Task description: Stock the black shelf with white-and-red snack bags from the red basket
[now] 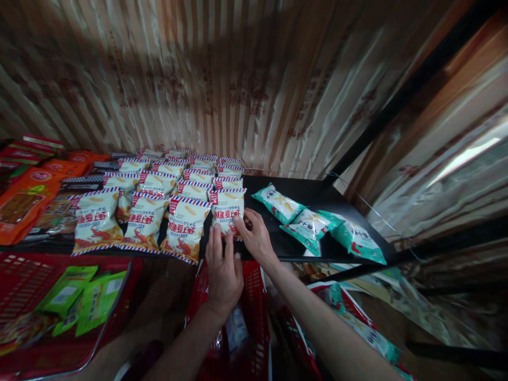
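Observation:
A white and orange snack bag [227,205] with red lettering stands at the right end of the front row on a black shelf. My right hand [256,233] grips its right side, thumb on the front face and fingers curled round the edge. Against the lower front of the same bag rest the outstretched fingers of my left hand [224,270], the thumb apart from them. Matching bags fill several rows to the left and behind; the nearest is a snack bag [186,225] just left of my left hand.
Several teal snack bags [278,202] lie on the black shelf [273,241] to the right. Orange packets [29,201] sit at the far left. Below are a red basket [133,280] with green packets [95,304] and another red basket [257,301]. A black post [381,127] slants at right.

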The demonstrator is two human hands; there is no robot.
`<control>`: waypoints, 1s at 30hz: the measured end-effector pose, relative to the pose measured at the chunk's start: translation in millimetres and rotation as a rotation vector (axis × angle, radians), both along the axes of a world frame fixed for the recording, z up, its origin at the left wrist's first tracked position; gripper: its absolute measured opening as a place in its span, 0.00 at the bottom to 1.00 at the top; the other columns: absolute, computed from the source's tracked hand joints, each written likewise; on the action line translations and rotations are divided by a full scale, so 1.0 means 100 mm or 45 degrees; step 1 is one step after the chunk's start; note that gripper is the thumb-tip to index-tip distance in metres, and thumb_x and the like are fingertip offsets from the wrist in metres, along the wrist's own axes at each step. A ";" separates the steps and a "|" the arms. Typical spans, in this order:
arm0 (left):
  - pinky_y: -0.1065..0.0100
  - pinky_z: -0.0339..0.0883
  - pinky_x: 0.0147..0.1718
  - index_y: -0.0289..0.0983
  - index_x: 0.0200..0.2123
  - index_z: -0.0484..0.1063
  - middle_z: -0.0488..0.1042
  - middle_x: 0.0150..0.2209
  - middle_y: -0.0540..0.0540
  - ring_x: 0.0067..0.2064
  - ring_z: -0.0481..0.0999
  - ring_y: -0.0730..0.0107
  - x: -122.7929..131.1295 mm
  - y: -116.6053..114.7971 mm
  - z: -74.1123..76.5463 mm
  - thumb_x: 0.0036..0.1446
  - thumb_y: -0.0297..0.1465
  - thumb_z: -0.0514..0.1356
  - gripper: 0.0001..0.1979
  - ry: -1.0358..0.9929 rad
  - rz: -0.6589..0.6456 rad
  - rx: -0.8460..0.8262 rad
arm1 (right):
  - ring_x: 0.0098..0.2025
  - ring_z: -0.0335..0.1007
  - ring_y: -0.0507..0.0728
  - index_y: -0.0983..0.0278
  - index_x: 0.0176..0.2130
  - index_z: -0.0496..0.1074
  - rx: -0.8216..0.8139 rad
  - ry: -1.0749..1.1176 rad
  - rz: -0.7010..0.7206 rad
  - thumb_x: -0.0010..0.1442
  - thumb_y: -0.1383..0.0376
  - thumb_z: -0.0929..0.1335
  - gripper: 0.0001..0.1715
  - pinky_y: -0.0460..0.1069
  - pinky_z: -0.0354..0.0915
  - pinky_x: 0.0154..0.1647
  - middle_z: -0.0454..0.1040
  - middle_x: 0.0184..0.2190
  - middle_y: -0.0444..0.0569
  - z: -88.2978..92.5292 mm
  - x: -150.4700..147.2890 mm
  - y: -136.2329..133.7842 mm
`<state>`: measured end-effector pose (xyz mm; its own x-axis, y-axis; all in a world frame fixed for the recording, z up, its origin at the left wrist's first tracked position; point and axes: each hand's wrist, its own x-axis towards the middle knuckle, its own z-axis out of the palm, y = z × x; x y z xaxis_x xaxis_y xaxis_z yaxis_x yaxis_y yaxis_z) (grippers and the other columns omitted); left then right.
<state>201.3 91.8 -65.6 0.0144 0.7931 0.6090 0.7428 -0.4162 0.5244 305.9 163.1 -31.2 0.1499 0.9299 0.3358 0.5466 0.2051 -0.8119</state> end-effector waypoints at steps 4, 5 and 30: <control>0.47 0.50 0.60 0.33 0.63 0.49 0.43 0.67 0.33 0.67 0.41 0.52 0.01 0.02 -0.01 0.59 0.23 0.49 0.28 -0.004 -0.011 0.023 | 0.48 0.67 0.61 0.63 0.43 0.73 0.004 0.023 0.014 0.57 0.51 0.64 0.23 0.57 0.66 0.49 0.70 0.46 0.57 0.00 0.00 0.00; 0.47 0.50 0.59 0.33 0.63 0.49 0.43 0.67 0.33 0.67 0.41 0.53 0.01 0.03 -0.01 0.59 0.23 0.49 0.28 -0.005 -0.016 0.030 | 0.48 0.67 0.61 0.64 0.43 0.73 0.009 0.023 0.011 0.57 0.51 0.64 0.22 0.56 0.66 0.49 0.70 0.46 0.57 0.00 0.00 0.00; 0.48 0.50 0.60 0.33 0.63 0.50 0.43 0.67 0.34 0.67 0.41 0.55 -0.02 0.06 -0.03 0.60 0.23 0.48 0.27 -0.034 -0.041 0.000 | 0.48 0.65 0.62 0.64 0.42 0.68 0.107 -0.119 -0.124 0.59 0.54 0.61 0.19 0.59 0.61 0.51 0.71 0.44 0.57 -0.12 -0.11 0.06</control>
